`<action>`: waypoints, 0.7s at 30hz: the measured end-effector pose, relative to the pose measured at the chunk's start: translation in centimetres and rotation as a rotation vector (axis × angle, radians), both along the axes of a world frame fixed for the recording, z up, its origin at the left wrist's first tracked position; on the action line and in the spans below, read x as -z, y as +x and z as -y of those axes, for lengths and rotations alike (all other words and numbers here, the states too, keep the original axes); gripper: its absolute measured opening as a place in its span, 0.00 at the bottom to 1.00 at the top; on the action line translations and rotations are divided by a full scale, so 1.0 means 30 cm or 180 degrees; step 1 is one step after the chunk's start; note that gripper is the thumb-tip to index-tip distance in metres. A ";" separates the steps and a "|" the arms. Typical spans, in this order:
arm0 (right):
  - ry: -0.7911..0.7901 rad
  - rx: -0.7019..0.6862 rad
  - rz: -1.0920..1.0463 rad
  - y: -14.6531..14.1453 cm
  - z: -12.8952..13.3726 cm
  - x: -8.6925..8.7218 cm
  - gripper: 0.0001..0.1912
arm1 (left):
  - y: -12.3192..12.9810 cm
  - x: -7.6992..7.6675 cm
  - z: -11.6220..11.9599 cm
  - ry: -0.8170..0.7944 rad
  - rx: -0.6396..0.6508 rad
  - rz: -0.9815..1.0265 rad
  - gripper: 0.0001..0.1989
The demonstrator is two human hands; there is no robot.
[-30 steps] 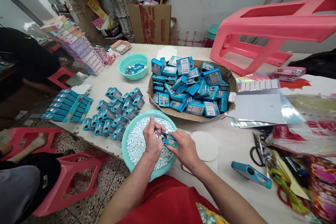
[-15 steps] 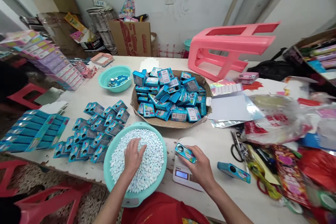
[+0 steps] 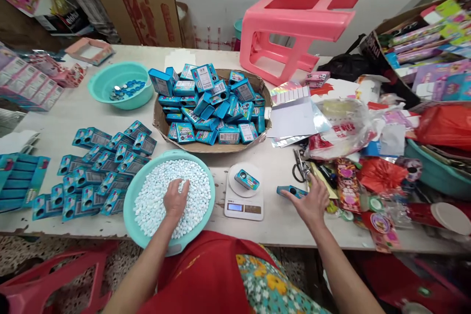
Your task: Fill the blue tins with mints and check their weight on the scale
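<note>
My left hand rests in the white candies of the teal basin, its fingers partly sunk in them and bent together; whether it grips any is hidden. On the pan of the white scale lies one small blue box, with no hand on it. Right of the scale, my right hand is spread, thumb by a second blue box on the table, fingers not closed round it.
A carton heaped with blue boxes stands behind the basin, and rows of blue boxes lie to the left. Farther back are a teal bowl with discs and a pink stool. Scissors and packets lie at right.
My right hand has let go of the blue box, now on the scale, and moved right to the other box. My left hand stays in the candies. The view has shifted right and down.
</note>
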State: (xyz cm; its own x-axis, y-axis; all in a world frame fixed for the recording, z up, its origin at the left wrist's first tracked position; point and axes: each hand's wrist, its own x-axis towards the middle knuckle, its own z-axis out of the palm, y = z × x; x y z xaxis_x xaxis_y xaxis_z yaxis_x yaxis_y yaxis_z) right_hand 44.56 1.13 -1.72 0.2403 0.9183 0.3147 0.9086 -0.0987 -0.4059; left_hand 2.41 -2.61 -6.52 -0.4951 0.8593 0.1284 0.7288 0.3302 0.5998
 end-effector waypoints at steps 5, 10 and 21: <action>-0.0963 -0.0152 -0.1155 0.125 0.050 0.061 0.31 | -0.026 -0.066 -0.013 -0.0103 -0.0876 0.2102 0.14; -0.0148 0.0270 -0.1924 0.065 -0.013 -0.119 0.28 | -0.066 -0.137 0.002 0.0338 -0.1232 0.4864 0.14; -0.0958 -0.2720 -0.1982 -0.750 -0.056 -0.327 0.16 | -0.048 -0.338 -0.023 0.0864 -0.1264 0.5902 0.08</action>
State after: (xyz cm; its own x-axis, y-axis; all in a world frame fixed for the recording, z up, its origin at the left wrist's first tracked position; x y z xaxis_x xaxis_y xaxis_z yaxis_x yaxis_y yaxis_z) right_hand 22.04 2.80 8.08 -0.4725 0.8763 0.0942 0.3689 0.2937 -0.8818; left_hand 0.97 -1.93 3.61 -0.2833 0.7295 -0.6225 -0.8746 0.0698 0.4798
